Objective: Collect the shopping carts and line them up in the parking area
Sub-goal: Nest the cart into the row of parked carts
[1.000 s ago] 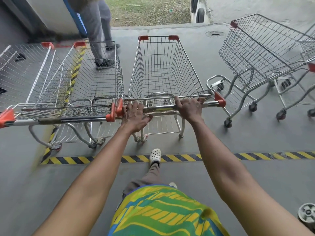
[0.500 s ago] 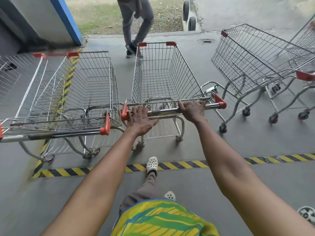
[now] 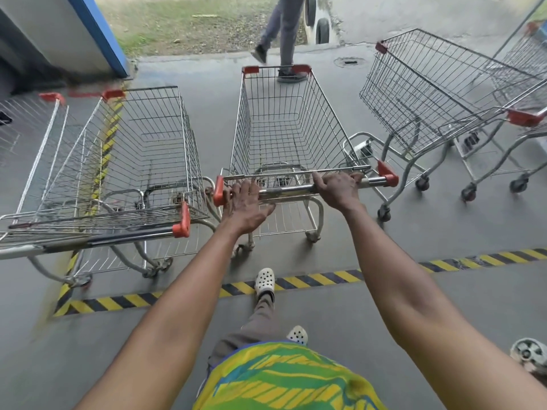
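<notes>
I stand behind a wire shopping cart (image 3: pixel 284 134) with red corner caps, in the middle of the view. My left hand (image 3: pixel 245 204) lies on the left end of its chrome handle (image 3: pixel 288 190), fingers hooked over the bar and thumb splayed out to the right. My right hand (image 3: pixel 337 187) grips the same bar further right. To the left stands a second cart (image 3: pixel 127 161), nested with another, its handle nearer to me than mine. Right of my cart, a tilted cart (image 3: pixel 429 93) stands at an angle, with one more behind it.
Black-and-yellow floor tape (image 3: pixel 325 278) runs across under my feet and up the left side. A person's legs (image 3: pixel 284 34) are just beyond my cart's front. A blue-edged wall (image 3: pixel 97 34) stands at the back left. A loose wheel (image 3: pixel 529 355) lies at the lower right.
My cart has rolled forward, so its handle is now ahead of the left cart's handle. The person at the back has walked from left to right. Both hands stayed on the bar.
</notes>
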`<state>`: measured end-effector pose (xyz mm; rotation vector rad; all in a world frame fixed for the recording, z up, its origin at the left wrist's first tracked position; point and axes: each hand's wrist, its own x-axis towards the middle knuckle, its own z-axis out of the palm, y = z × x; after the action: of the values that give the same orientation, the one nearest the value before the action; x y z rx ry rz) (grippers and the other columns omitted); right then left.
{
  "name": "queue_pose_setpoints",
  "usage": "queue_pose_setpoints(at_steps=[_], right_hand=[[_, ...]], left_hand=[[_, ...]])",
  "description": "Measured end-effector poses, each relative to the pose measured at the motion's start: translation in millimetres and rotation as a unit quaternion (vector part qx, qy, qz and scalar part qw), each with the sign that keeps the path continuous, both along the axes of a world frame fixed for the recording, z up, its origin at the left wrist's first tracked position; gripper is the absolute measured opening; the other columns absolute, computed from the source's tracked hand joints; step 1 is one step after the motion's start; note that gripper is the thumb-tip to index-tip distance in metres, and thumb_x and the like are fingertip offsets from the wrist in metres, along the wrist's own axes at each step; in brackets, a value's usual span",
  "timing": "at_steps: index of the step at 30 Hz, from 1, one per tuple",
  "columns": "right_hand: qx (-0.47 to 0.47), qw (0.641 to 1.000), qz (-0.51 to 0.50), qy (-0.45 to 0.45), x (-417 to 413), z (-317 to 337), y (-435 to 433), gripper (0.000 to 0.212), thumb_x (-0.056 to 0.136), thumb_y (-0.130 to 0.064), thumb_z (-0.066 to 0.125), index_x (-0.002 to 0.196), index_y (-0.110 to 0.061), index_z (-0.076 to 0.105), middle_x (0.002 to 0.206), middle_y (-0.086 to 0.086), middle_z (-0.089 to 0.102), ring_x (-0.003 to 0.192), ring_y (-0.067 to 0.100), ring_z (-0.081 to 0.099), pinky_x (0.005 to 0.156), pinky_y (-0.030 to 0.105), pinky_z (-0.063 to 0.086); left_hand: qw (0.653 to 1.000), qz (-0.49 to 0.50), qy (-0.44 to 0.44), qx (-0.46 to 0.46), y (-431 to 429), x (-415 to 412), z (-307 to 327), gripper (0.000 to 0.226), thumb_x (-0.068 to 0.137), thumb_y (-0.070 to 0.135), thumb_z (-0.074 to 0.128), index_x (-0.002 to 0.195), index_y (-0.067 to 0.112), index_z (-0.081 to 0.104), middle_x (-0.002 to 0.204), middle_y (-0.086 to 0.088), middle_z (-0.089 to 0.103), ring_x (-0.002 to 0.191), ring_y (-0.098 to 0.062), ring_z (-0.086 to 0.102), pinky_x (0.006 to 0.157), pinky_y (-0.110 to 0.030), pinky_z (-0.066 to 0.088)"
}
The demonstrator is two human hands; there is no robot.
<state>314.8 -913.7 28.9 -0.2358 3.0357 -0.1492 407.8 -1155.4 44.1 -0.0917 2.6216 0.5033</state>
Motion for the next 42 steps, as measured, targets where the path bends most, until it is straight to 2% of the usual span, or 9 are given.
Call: queue_pose_setpoints(at_steps=[9,12,16,20,26,30,34,37,42], right_hand=[[0.003,1.0,-0.015,0.011,-1.0,-13.1,-13.9,0.09,0.092,-0.083,0.012,0.074,-0.021,0.075,0.078,0.001,0.067,0.091,0.023,0.061,0.089,0.044,0.017],[-0.006,1.0,-0.009,0.012,-6.3,-12.2,-11.7,0.089,0.092,-0.084,0.015,0.072,-0.019,0.072,0.075,0.001,0.064,0.091,0.023,0.06,0.093,0.044,0.019],[-0.011,1.0,0.004,0.018,-13.5,-5.1,-12.7,0.085,0.092,-0.084,0.019,0.072,-0.022,0.072,0.07,-0.004,0.058,0.088,0.022,0.058,0.092,0.043,0.019],[-0.008,1.0,0.024,0.007,-20.5,3.8,-16.9,0.073,0.096,-0.079,0.025,0.057,-0.025,0.054,0.078,0.002,0.063,0.092,0.023,0.057,0.097,0.046,0.023],[-0.001,1.0,0.012,-0.006,-29.8,0.0,-29.7,0.095,0.085,-0.088,0.01,0.076,-0.018,0.074,0.089,0.01,0.07,0.101,0.03,0.062,0.098,0.048,0.027],[-0.011,1.0,0.012,-0.001,-24.8,2.3,-37.6,0.084,0.095,-0.082,0.021,0.076,-0.017,0.072,0.091,0.012,0.069,0.105,0.03,0.059,0.099,0.05,0.024],[-0.011,1.0,0.006,-0.008,-22.9,0.5,-35.9,0.085,0.095,-0.082,0.02,0.078,-0.016,0.071,0.098,0.013,0.07,0.112,0.03,0.058,0.106,0.053,0.021],[-0.031,0.999,0.008,-0.017,-23.6,-3.0,-34.2,0.088,0.092,-0.085,0.016,0.079,-0.018,0.071,0.097,0.013,0.069,0.113,0.029,0.057,0.106,0.054,0.021],[-0.045,0.998,0.04,-0.021,-20.8,-0.5,-23.9,0.091,0.079,-0.095,0.009,0.072,-0.02,0.06,0.085,0.001,0.061,0.106,0.023,0.055,0.097,0.049,0.023]], left_hand=[[0.999,0.019,0.044,-0.007,-25.8,-12.6,-13.7,0.086,0.095,0.078,0.01,0.162,0.025,0.009,0.169,-0.003,-0.01,0.155,-0.027,-0.015,0.114,-0.045,-0.025],[0.997,0.009,0.076,-0.021,-25.0,-17.3,-15.9,0.084,0.095,0.076,0.01,0.154,0.019,0.026,0.166,-0.012,0.013,0.153,-0.034,0.006,0.124,-0.055,-0.003],[0.997,0.021,0.071,0.003,-20.4,-20.1,-16.5,0.078,0.099,0.071,0.012,0.159,0.022,0.017,0.17,-0.004,-0.001,0.156,-0.029,-0.011,0.123,-0.051,-0.016],[0.996,0.033,0.079,0.001,-21.7,-26.3,-20.5,0.081,0.097,0.074,0.011,0.158,0.021,0.019,0.168,-0.004,0.007,0.155,-0.029,-0.002,0.124,-0.053,-0.009],[0.996,0.048,0.08,-0.001,-33.0,-32.3,-22.4,0.078,0.098,0.073,0.014,0.157,0.024,0.022,0.169,-0.003,0.007,0.156,-0.028,-0.007,0.123,-0.052,-0.012],[0.996,0.056,0.064,-0.005,-40.0,-32.7,-19.9,0.077,0.1,0.071,0.014,0.161,0.025,0.015,0.17,-0.002,-0.004,0.156,-0.027,-0.011,0.12,-0.046,-0.019],[0.995,0.044,0.083,-0.029,-40.2,-31.6,-20.6,0.076,0.099,0.071,0.015,0.156,0.022,0.024,0.167,-0.009,0.012,0.155,-0.032,0.005,0.124,-0.055,-0.006],[0.996,0.056,0.065,-0.024,-37.0,-28.6,-17.9,0.073,0.102,0.066,0.016,0.161,0.024,0.011,0.17,-0.005,-0.005,0.156,-0.029,-0.01,0.119,-0.047,-0.021],[0.995,0.043,0.08,-0.045,-37.4,-33.4,-25.2,0.07,0.1,0.068,0.02,0.154,0.023,0.028,0.165,-0.01,0.016,0.152,-0.034,0.01,0.123,-0.056,0.001]])
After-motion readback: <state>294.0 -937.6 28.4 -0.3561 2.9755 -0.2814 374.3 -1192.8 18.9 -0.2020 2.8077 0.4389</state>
